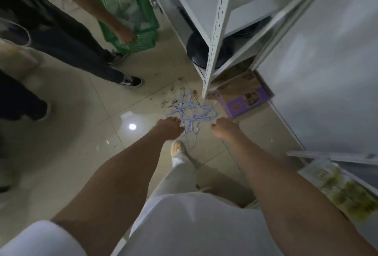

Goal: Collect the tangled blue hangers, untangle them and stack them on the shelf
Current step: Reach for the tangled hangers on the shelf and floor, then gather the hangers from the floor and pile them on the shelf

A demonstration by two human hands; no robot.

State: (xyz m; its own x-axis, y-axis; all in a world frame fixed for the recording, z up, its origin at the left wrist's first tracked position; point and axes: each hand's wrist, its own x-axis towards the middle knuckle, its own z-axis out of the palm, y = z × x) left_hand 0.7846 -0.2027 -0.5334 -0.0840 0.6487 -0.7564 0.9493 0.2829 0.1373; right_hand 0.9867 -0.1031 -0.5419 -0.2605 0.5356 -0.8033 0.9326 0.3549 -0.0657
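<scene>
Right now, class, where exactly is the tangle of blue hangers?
In the head view, the blue hangers lie in a heap on the tiled floor, just ahead of both reaching hands, near the foot of the white shelf post and left of a purple box.

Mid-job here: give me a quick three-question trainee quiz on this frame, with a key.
1. True or false: the hangers are already on the shelf.
2. Which lies right of the hangers? A) green basket B) purple box C) black shoe
3. Fill in: both hands reach down toward the ____.

Key:
1. False; they lie tangled on the floor.
2. B, the purple box.
3. Hangers; left hand and right hand are at the pile's near edge; grip is unclear.
</scene>
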